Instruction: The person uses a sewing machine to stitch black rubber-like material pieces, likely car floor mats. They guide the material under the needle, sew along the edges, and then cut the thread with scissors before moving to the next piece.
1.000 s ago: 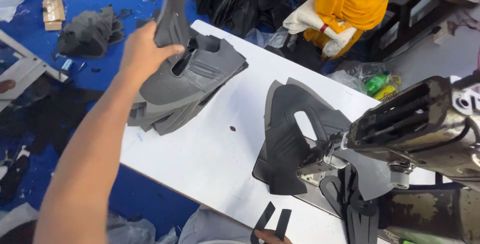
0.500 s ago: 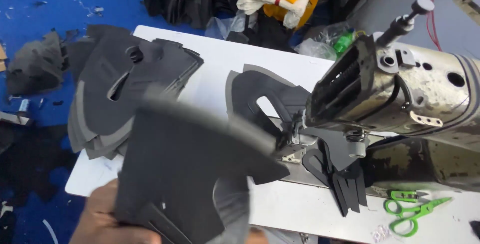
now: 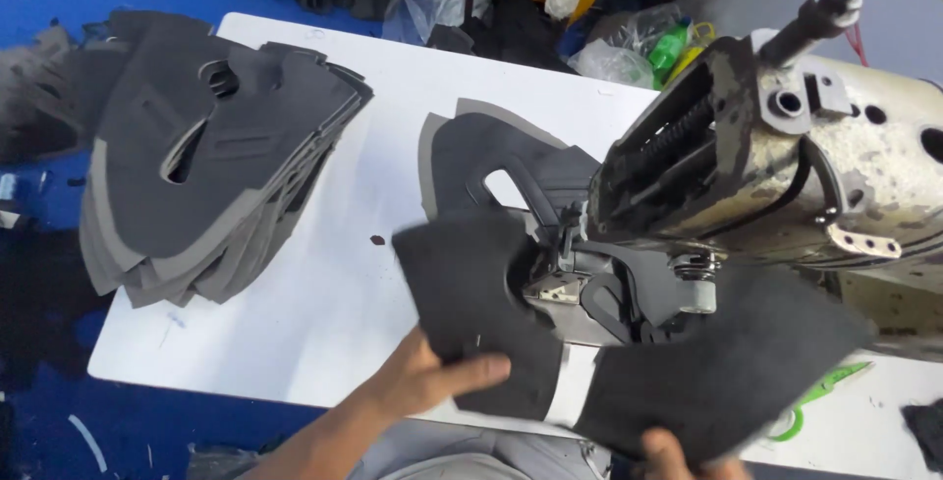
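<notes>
My left hand [image 3: 432, 378] grips the near left edge of a dark grey fabric cut piece [image 3: 471, 293], thumb on top. My right hand [image 3: 668, 453], mostly out of frame at the bottom, holds the same piece's right wing [image 3: 727, 362]. The piece is spread under the head of a worn grey sewing machine [image 3: 786, 175], around its presser foot [image 3: 560, 244]. Another dark cut piece [image 3: 481, 161] lies flat behind the needle area.
A tall stack of grey cut pieces [image 3: 206, 175] sits on the left of the white table [image 3: 363, 283]. Green scissors [image 3: 815, 396] peek out at the right. Beyond the far edge are plastic bags, dark fabric and a blue floor [image 3: 59, 8].
My left hand left the stack with one cut piece and brought it down to the machine. My right hand has joined on the piece, which now lies spread at the presser foot.
</notes>
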